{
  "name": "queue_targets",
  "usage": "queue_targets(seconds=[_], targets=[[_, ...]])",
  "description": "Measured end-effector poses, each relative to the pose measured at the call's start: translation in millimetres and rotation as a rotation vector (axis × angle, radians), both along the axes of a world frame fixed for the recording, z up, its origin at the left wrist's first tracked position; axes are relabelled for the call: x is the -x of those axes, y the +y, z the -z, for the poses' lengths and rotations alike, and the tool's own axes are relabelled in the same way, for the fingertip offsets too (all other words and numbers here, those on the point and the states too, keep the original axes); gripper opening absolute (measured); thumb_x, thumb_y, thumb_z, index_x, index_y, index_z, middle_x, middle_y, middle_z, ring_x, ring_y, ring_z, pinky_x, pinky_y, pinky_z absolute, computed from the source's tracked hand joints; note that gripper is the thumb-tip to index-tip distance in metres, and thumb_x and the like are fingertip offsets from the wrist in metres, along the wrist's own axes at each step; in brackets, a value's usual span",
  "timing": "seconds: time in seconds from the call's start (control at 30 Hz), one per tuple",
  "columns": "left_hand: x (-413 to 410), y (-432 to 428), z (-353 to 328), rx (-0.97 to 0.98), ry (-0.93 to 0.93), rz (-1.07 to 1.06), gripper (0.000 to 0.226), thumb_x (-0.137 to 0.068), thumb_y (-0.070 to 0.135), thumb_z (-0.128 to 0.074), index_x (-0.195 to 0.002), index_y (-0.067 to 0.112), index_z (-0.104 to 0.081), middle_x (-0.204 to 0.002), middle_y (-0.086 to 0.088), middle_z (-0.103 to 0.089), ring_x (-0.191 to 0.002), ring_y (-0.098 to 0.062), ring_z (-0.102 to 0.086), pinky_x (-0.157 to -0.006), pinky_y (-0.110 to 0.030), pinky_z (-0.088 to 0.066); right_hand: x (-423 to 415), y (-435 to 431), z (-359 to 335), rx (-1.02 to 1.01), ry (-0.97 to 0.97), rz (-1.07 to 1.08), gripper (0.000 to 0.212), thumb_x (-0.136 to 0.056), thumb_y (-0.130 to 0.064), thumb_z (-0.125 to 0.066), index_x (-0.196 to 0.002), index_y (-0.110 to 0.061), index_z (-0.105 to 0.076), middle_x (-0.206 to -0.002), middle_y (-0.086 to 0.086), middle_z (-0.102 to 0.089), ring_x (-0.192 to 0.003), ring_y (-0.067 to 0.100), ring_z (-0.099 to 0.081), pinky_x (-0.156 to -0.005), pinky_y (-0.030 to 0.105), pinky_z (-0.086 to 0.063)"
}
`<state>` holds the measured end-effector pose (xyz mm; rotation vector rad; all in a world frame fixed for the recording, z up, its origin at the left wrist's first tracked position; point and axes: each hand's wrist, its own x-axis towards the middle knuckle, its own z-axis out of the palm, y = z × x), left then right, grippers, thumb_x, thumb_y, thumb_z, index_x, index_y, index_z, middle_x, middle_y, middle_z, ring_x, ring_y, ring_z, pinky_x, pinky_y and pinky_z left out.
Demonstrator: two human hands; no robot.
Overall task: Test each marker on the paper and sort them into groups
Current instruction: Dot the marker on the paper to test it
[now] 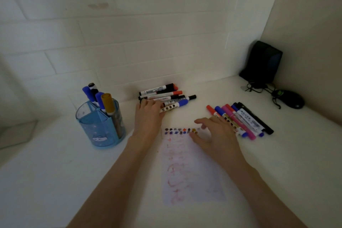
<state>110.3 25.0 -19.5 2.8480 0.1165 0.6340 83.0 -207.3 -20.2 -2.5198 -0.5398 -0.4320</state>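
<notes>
Paper (190,168) flat on worktop (55,181), test marks along far edge. Right hand (216,135): fingers wide, holding nothing, beside right marker group (248,118). Left hand (148,114) on far marker pile (162,94); cannot tell its grip, possibly pinching. Risk: a nudge rolls the barrels and the groups mix.

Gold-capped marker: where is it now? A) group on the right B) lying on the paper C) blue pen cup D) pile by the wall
C: the gold-capped marker stands cap-up in the blue pen cup.
</notes>
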Motion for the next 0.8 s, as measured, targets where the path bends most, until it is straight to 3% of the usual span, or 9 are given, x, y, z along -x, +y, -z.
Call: queue_targets(seconds=[0.13, 0.27, 0.43, 0.5, 0.57, 0.63, 0.73, 0.8], targets=[[6.7, 1.6, -0.7, 0.238, -0.058, 0.121, 0.024, -0.098, 0.028, -0.061, -0.120, 0.024, -0.067, -0.119, 0.005, -0.061, -0.110, -0.015, -0.050, -0.098, -0.034, -0.039, -0.8, -1.5, -1.8, -0.057, -0.084, 0.012, 0.043, -0.091, -0.031, -0.079, -0.131, -0.021, -0.069, -0.121, 0.001, -0.070, -0.120, 0.023, -0.062, -0.108, 0.038, -0.043], [25.1, -7.9, -16.5, 0.540, -0.082, 0.363, 0.019, -0.090, 0.027, -0.073, -0.109, 0.030, -0.071, -0.102, 0.018, -0.065, -0.090, -0.004, -0.059, -0.074, -0.016, -0.043, -0.9, 4.4, -1.9, -0.044, -0.315, -0.112, 0.049, -0.093, -0.022, -0.077, -0.139, -0.018, -0.064, -0.130, 0.006, -0.064, -0.120, 0.024, -0.060, -0.103, 0.039, -0.048], [46.5, -27.1, -29.4, 0.721, -0.075, 0.539, 0.022, -0.087, 0.030, -0.077, -0.108, 0.025, -0.075, -0.086, 0.018, -0.066, -0.079, -0.006, -0.062, -0.068, -0.020, -0.050, 1.1, 10.9, -4.2, -0.042, -0.453, -0.117, 0.036, -0.089, -0.024, -0.080, -0.122, -0.010, -0.073, -0.109, 0.009, -0.070, -0.098, 0.027, -0.066, -0.085, 0.039, -0.056], [51.8, -30.2, -30.7, 0.811, -0.051, 0.591, 0.034, -0.081, 0.033, -0.081, -0.112, 0.022, -0.074, -0.092, 0.017, -0.069, -0.082, -0.006, -0.066, -0.070, -0.025, -0.053, 2.1, 9.5, -6.5, -0.087, -0.467, -0.131, 0.027, -0.088, -0.020, -0.080, -0.112, -0.008, -0.075, -0.102, 0.007, -0.072, -0.092, 0.022, -0.067, -0.084, 0.033, -0.056], [53.8, -29.4, -29.2, 0.825, 0.024, 0.625, 0.054, -0.075, 0.032, -0.084, -0.125, 0.020, -0.067, -0.113, 0.015, -0.069, -0.100, -0.008, -0.067, -0.080, -0.027, -0.055, 3.4, 8.5, -10.9, -0.254, -0.350, -0.121, 0.019, -0.089, -0.020, -0.080, -0.105, -0.012, -0.074, -0.095, -0.001, -0.071, -0.084, 0.006, -0.063, -0.080, 0.019, -0.052], [54.3, -30.7, -24.5, 0.717, 0.114, 0.622, 0.057, -0.079, 0.027, -0.083, -0.132, 0.021, -0.062, -0.123, 0.015, -0.066, -0.112, -0.002, -0.062, -0.087, -0.023, -0.051, 5.4, 10.0, -16.7, -0.542, -0.112, -0.141, 0.012, -0.091, -0.022, -0.079, -0.099, -0.016, -0.073, -0.088, -0.006, -0.073, -0.080, 0.003, -0.067, -0.076, 0.013, -0.052], [56.1, -36.7, -18.2, 0.634, 0.134, 0.579, 0.028, -0.092, 0.024, -0.071, -0.120, 0.023, -0.069, -0.107, 0.015, -0.070, -0.093, 0.005, -0.061, -0.077, -0.012, -0.044, 7.8, 15.2, -19.7, -0.821, 0.127, -0.239, 0.010, -0.094, -0.016, -0.076, -0.103, -0.021, -0.074, -0.091, -0.007, -0.079, -0.085, 0.008, -0.077, -0.076, 0.015, -0.057], [56.7, -38.0, -14.1, 0.596, 0.123, 0.566, 0.017, -0.098, 0.022, -0.064, -0.113, 0.018, -0.070, -0.100, 0.008, -0.071, -0.085, -0.002, -0.061, -0.075, -0.021, -0.045, 8.2, 16.6, -17.2, -0.841, 0.155, -0.255, 0.008, -0.094, -0.016, -0.077, -0.100, -0.020, -0.075, -0.089, -0.007, -0.079, -0.085, 0.011, -0.077, -0.077, 0.017, -0.058]])
